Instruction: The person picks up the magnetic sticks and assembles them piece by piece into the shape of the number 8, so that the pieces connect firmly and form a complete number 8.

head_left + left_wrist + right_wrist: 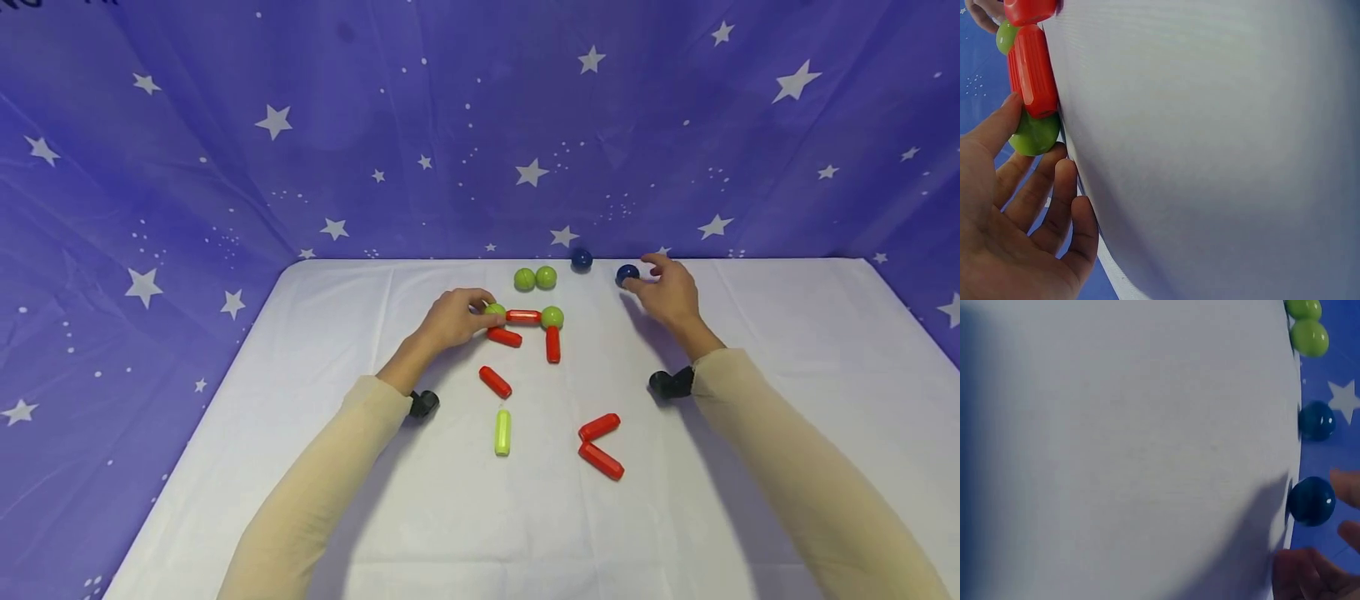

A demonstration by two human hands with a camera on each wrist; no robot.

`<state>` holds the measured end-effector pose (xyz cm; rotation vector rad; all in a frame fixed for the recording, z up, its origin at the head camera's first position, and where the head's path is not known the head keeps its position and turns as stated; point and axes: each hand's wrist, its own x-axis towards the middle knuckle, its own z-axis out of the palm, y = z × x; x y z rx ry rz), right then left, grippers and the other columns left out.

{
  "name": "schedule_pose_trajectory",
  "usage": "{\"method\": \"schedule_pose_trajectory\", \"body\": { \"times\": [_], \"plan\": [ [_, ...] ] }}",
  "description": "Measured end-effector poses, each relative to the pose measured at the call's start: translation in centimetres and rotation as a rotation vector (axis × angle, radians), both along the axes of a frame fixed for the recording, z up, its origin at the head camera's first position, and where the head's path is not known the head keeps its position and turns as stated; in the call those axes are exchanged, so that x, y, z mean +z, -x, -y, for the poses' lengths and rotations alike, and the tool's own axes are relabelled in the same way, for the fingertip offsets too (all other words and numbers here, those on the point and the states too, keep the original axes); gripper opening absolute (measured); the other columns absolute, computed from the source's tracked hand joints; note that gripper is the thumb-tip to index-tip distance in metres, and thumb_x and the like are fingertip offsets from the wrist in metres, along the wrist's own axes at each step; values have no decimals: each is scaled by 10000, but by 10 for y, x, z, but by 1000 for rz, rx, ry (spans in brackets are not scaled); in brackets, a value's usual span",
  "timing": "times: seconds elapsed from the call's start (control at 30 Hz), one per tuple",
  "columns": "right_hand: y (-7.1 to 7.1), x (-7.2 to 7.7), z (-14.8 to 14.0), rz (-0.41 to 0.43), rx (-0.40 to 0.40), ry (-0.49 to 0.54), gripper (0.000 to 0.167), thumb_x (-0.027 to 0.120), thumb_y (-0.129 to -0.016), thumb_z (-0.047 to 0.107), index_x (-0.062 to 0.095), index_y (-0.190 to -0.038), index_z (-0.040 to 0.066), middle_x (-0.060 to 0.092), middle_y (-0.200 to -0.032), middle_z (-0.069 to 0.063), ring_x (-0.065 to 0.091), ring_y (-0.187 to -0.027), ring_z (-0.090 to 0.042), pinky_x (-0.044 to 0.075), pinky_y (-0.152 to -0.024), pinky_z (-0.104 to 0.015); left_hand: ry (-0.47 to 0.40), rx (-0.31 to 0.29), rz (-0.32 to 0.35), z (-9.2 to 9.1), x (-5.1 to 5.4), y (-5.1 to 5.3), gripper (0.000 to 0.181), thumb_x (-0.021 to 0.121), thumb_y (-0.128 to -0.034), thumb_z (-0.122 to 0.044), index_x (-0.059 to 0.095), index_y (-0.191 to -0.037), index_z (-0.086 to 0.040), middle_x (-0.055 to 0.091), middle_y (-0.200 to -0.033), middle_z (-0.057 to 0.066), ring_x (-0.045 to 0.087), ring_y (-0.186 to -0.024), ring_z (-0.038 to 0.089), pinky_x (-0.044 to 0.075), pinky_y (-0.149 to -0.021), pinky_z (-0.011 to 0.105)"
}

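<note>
My left hand (453, 319) pinches a green ball (1036, 136) between thumb and fingers. A red rod (523, 317) joins this ball to a second green ball (552, 317), from which another red rod (553, 345) runs toward me. Just below the held ball lies a red rod (506, 337); whether it is attached, I cannot tell. At the back right, my right hand (670, 292) reaches around a dark blue ball (1312, 501) with fingers spread. Gaps show between fingers and ball in the right wrist view.
Another dark blue ball (581, 260) and a pair of green balls (536, 278) sit along the back edge by the starry curtain (450, 125). Nearer me on the white cloth lie a red rod (496, 382), a yellow-green rod (502, 432) and two red rods (601, 460).
</note>
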<state>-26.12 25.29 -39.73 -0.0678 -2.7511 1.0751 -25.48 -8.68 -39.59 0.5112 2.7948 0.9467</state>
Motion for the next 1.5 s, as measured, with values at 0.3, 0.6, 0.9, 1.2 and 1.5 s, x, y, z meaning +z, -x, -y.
{"method": "schedule_pose_trajectory", "body": {
  "times": [0.3,0.6,0.9,1.2,1.5],
  "plan": [
    [9,-4,0,55,18,-55,497,651,-913,185,546,-1346,-36,626,-1171,-285,548,-1125,-448,383,-959,-529,8,2,-11,0,0,0,408,726,-900,-395,687,-1202,-124,689,-1081,74,615,-1028,246,482,-881,387],
    [9,-6,-3,44,0,-85,437,668,-923,188,581,-1275,-57,635,-1180,-278,537,-1159,-455,372,-973,-533,-1,-3,-6,0,0,0,412,724,-902,-391,685,-1206,-116,688,-1083,79,614,-1039,245,480,-892,386],
    [-11,3,6,26,160,-29,414,691,-926,207,615,-1239,-52,665,-1108,-255,610,-978,-376,454,-773,-426,-6,1,-5,1,-1,0,400,732,-897,-388,688,-1193,-124,689,-1071,69,616,-1025,240,481,-882,384],
    [-57,6,41,33,420,-19,290,737,-880,159,687,-1131,24,697,-965,-88,599,-863,-238,456,-713,-372,0,-3,2,0,-1,1,413,725,-902,-393,682,-1212,-124,686,-1090,74,612,-1046,247,476,-904,394],
    [-89,1,65,91,647,1,286,785,-848,129,704,-1119,89,675,-937,31,589,-813,-162,519,-726,-338,1,8,10,0,-1,-1,401,715,-910,-390,680,-1211,-127,683,-1097,80,605,-1048,248,471,-912,396]
  ]
}}
